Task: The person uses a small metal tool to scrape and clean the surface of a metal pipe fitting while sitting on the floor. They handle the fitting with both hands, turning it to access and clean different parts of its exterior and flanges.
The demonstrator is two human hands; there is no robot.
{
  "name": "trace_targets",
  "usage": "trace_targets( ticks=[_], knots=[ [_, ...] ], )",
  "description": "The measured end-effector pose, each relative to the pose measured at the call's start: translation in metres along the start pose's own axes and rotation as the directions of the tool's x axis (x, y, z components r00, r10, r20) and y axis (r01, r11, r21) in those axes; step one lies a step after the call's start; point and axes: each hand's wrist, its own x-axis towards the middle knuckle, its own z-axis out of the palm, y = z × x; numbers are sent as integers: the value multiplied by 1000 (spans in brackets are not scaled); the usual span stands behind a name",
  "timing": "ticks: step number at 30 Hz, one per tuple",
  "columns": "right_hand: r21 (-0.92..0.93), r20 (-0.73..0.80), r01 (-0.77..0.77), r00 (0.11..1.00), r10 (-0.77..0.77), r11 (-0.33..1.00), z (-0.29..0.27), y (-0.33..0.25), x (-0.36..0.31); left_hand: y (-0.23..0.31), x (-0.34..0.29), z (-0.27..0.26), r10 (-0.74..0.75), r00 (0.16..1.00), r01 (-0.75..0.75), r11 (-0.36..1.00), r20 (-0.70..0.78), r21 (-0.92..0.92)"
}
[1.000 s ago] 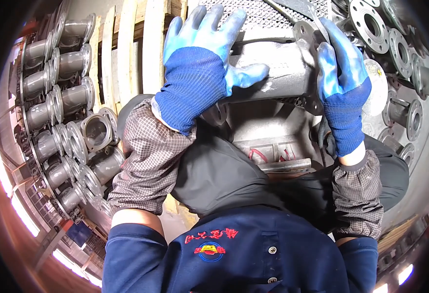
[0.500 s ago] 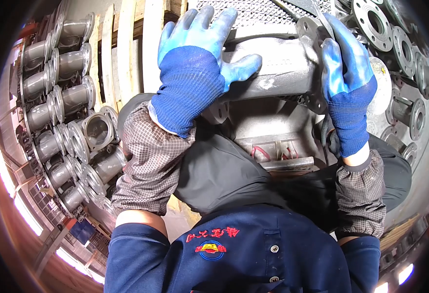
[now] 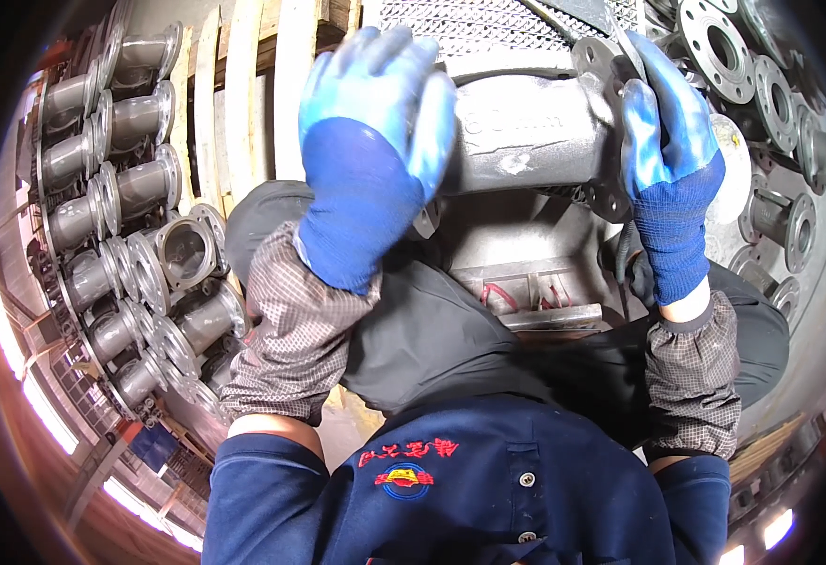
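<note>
A grey cast flanged pipe (image 3: 526,132) lies crosswise in front of me, with raised marks on its upper face. At its left end is my left hand (image 3: 375,118), in a blue coated glove; the fingers are smeared by motion, while the thumb lies along the near side. The hand hides the left flange and looks closed around that end. My right hand (image 3: 669,132), gloved the same way, is closed on the right flange (image 3: 606,118), fingers behind it and thumb in front. Below the pipe is a metal bin or housing (image 3: 526,245) between my knees.
Stacked flanged pipes (image 3: 140,179) line the left side, beside a wooden pallet (image 3: 243,94). More flanged parts (image 3: 714,47) are heaped at right. A wire mesh (image 3: 479,33) lies beyond the pipe. Red strips (image 3: 499,297) show in the bin.
My left hand has drawn its thumb in from the pipe's upper face to its left end. The pipe has turned, and its raised marks now show clearly. My right hand stays at the right flange.
</note>
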Motion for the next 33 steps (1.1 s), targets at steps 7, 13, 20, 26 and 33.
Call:
trace_targets(
  ticks=[7, 13, 20, 26, 33],
  knots=[
    [25, -15, 42, 999, -41, 999, 3, 4, -1, 50, -34, 1, -75, 964, -9, 950, 253, 313],
    [22, -5, 56, 998, -56, 998, 3, 6, 1, 68, -51, -7, -24, 917, -45, 986, 398, 161],
    [12, -20, 75, 997, -74, 997, 4, 9, 0, 73, -45, -10, -147, 942, 120, 987, 301, 106],
    [23, -27, 83, 996, -83, 996, 6, 11, -1, 91, -54, -8, 6, 942, 68, 975, 337, -209],
    [18, -23, 71, 997, -71, 997, 3, 6, 0, 88, -53, -8, 94, 970, 3, 917, 222, -400]
  ],
)
